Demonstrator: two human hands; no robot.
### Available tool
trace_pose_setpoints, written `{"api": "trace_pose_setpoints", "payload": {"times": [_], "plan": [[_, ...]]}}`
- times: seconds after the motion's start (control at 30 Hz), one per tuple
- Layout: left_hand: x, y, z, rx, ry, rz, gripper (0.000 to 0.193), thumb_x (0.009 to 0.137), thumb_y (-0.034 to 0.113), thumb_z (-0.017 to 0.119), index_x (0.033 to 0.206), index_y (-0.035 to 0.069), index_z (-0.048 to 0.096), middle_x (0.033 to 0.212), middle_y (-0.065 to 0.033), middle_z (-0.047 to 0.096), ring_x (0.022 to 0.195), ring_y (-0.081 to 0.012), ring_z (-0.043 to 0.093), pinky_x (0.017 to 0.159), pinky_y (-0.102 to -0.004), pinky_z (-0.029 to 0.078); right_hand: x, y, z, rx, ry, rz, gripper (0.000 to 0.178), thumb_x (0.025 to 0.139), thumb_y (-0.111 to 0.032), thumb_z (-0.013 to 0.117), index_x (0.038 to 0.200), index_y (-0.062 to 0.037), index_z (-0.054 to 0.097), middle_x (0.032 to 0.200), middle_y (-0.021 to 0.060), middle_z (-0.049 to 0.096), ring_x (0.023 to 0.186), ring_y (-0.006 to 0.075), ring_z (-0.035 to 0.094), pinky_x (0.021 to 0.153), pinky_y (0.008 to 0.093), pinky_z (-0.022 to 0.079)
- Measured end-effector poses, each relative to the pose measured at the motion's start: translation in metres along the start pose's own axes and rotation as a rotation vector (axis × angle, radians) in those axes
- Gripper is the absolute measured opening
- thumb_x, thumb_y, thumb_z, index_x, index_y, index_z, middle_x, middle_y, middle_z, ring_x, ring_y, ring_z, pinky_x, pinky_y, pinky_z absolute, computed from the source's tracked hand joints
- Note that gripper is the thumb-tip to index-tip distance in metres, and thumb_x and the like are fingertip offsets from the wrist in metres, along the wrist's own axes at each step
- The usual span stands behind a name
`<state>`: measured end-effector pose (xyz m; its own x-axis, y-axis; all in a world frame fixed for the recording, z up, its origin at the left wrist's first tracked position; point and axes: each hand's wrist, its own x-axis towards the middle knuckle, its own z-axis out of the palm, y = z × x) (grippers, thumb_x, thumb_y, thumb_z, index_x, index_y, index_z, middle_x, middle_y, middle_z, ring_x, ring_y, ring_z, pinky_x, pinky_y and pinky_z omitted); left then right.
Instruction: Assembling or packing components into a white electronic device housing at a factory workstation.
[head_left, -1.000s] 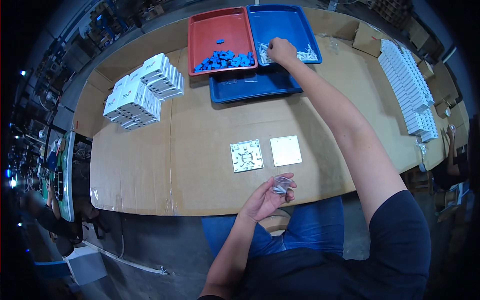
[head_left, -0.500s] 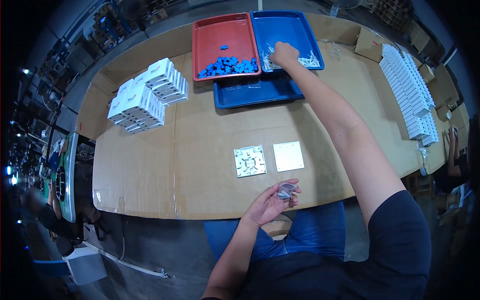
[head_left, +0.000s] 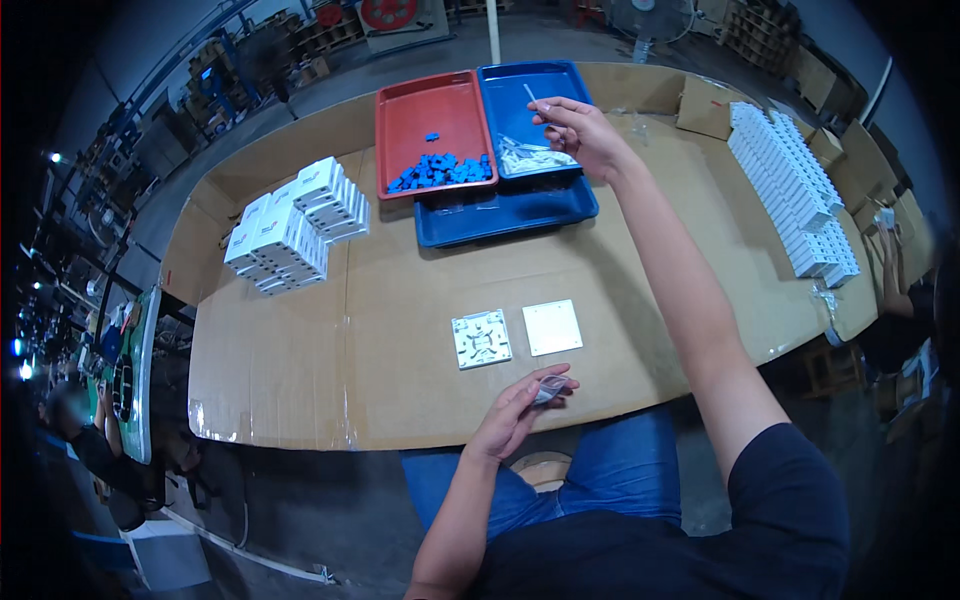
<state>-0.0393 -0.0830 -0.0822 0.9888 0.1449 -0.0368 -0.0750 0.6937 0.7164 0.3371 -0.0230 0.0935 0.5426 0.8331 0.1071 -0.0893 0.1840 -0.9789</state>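
My left hand [head_left: 507,418] is closed around a small clear plastic bag [head_left: 549,388], close to the table's near edge; small pale pieces show inside it. Raised above the blue tray [head_left: 520,85], my right hand [head_left: 585,135] pinches a thin white stick-like piece [head_left: 529,92] between its fingertips. Below that hand, a heap of similar white pieces [head_left: 530,156] fills the tray's near end. In front of my left hand lie two square white plates side by side: one with a moulded pattern [head_left: 482,338], the other a plain flat plate [head_left: 552,328].
Left of the blue tray, a red tray [head_left: 430,105] holds small blue parts [head_left: 442,172]. Another blue tray [head_left: 510,215] sits under both. Stacks of white boxes [head_left: 280,235] stand left, and rows of white units [head_left: 785,190] line the right. Cardboard walls [head_left: 640,85] edge the table.
My right hand has lifted out of the white pieces and now holds a thin one. The left hand keeps the bag, now more tilted. The whole view has shifted slightly.
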Motion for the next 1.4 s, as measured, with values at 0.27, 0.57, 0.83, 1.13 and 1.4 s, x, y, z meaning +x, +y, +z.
{"api": "trace_pose_setpoints", "payload": {"times": [0.27,0.57,0.83,1.13,1.4], "plan": [[0.016,0.070,0.046,0.503,0.059,0.114,0.046,0.109,0.027,0.054,0.145,-0.001,0.057,0.128,-0.0135,0.071,0.107,-0.0185,0.069,0.098,-0.0326,0.050,-0.149,-0.018,0.018,-0.100,0.077,-0.326,0.019,0.098,-0.011,0.071,0.114,-0.0022,0.078,0.085,-0.0026,0.062,0.069,0.0052,0.047,0.062,0.0235,0.039],[0.010,0.058,0.044,-0.156,0.063,0.006,0.061,0.113,0.043,0.039,0.146,-0.008,0.048,0.128,-0.0198,0.068,0.105,-0.0291,0.073,0.093,-0.0405,0.059,-0.249,0.014,0.023,-0.289,-0.014,-0.195,0.009,0.091,-0.002,0.078,0.099,0.0005,0.077,0.092,0.0008,0.073,0.087,0.0056,0.065,0.075,0.0209,0.052],[0.000,0.030,0.056,-0.233,0.077,-0.022,0.061,0.113,0.043,0.037,0.147,-0.007,0.047,0.133,-0.0204,0.067,0.110,-0.0310,0.071,0.097,-0.0427,0.058,-0.267,0.022,0.029,-0.438,-0.239,-0.169,0.009,0.091,-0.008,0.078,0.098,-0.0039,0.080,0.078,-0.0026,0.068,0.063,0.0022,0.048,0.057,0.0209,0.035],[-0.010,0.012,0.052,-0.286,0.092,-0.036,0.057,0.114,0.041,0.036,0.146,-0.004,0.048,0.136,-0.0208,0.065,0.113,-0.0305,0.070,0.098,-0.0442,0.057,-0.268,0.005,0.024,-0.555,-0.341,-0.049,0.011,0.090,-0.008,0.076,0.100,-0.0022,0.077,0.075,-0.0020,0.068,0.064,0.0027,0.049,0.056,0.0226,0.038],[-0.012,0.012,0.063,-0.218,0.135,-0.041,0.053,0.112,0.039,0.044,0.146,-0.002,0.049,0.138,-0.0216,0.063,0.120,-0.0332,0.067,0.097,-0.0438,0.059,-0.253,0.025,0.041,-0.535,-0.670,-0.073,0.011,0.090,-0.010,0.073,0.097,-0.0021,0.076,0.095,0.0012,0.068,0.080,0.0126,0.053,0.073,0.0284,0.048]]}}
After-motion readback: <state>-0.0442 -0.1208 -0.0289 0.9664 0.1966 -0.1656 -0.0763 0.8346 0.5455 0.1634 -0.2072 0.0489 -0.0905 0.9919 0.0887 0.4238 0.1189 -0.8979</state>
